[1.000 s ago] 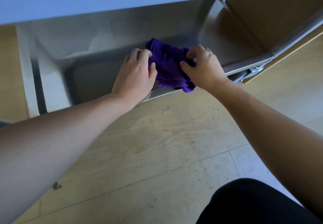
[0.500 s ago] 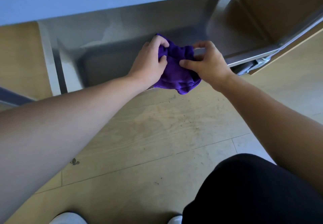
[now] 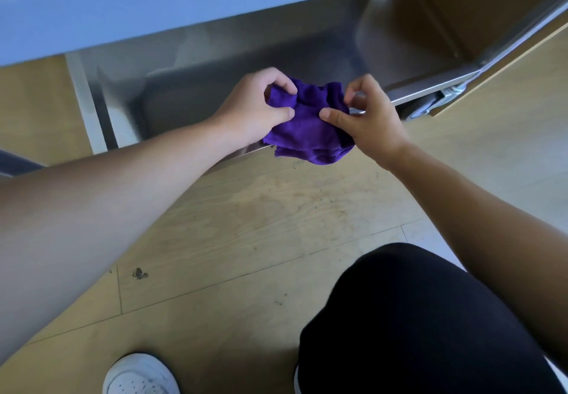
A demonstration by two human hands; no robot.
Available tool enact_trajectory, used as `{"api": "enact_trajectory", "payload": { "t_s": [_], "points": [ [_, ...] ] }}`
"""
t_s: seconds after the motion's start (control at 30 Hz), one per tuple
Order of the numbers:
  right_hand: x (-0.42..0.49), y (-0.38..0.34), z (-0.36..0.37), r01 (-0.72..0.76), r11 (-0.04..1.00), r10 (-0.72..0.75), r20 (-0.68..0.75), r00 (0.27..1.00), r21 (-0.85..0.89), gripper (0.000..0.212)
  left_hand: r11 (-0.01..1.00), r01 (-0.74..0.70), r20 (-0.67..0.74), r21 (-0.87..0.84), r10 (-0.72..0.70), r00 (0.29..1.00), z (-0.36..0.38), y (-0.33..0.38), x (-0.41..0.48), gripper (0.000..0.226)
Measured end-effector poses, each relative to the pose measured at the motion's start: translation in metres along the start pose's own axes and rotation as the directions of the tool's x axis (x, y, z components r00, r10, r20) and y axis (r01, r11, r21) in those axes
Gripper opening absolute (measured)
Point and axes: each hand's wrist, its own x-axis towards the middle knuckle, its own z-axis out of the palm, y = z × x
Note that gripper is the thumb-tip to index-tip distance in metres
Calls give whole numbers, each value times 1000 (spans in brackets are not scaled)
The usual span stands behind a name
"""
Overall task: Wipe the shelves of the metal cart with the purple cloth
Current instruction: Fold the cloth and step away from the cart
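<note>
Looking down at the metal cart [image 3: 246,46], with the pale upper shelf [image 3: 153,9] overhanging and hiding the far part of the lower shelf [image 3: 190,98]. Seeing also a thin upright post [image 3: 83,102] at the left corner and a caster wheel [image 3: 424,108] under the right corner, near the right hand [image 3: 365,123]. Standing on a wooden floor [image 3: 246,224] with a small dark stain [image 3: 140,273] below the left forearm. Showing a white shoe [image 3: 140,375] at the bottom edge and a knee in black cloth [image 3: 415,317] at the lower right, both well apart from the cart.

Noticing the dull grey steel of the lower shelf, shaped like a shallow tray with rounded inner corners and a raised rim. Noticing the light planks of the floor, a little scratched and worn. Finding the purple cloth [image 3: 307,129] soft and fuzzy, bunched in folds, with an uneven lower edge.

Holding the purple cloth in both hands over the front rim of the lower shelf, the lower folds hanging past the rim toward the floor; not being able to tell whether touching the rim. Pinching the upper left part with the left hand [image 3: 252,108], fingers curled over the top and thumb pressing on the front. Pinching the upper right part with the right hand, thumb lying on the cloth and index finger bent above it. Reaching forward with both bare forearms.
</note>
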Motion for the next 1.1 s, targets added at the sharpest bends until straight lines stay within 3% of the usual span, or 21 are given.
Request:
{"api": "enact_trajectory", "payload": {
  "t_s": [0.13,0.23,0.53,0.77,0.9,1.03,1.1],
  "points": [
    [-12,-3,-3,52,988,-49,25,998,-145,35,897,-236,81,373,222,972,2,10,-19,23],
    [-31,-17,-5,-13,987,19,36,999,-160,31,825,-295,155,482,252,955,-2,24,-46,23],
    [-165,-136,-49,-246,969,247,167,955,-23,21,920,-124,72,373,105,992,-48,152,-185,25],
    [-273,-312,-127,-259,961,242,163,956,96,18,951,-95,48,295,85,995,-122,342,-292,25],
    [-311,-416,-174,-263,923,227,155,961,280,25,964,-128,-9,234,133,991,-171,447,-320,24],
    [-323,-489,-199,-244,895,212,126,969,372,32,967,-170,-79,187,187,979,-208,507,-326,9],
    [-324,-514,-206,-225,900,210,82,974,373,32,983,-104,-118,152,123,985,-221,519,-324,11]
  ]
}}
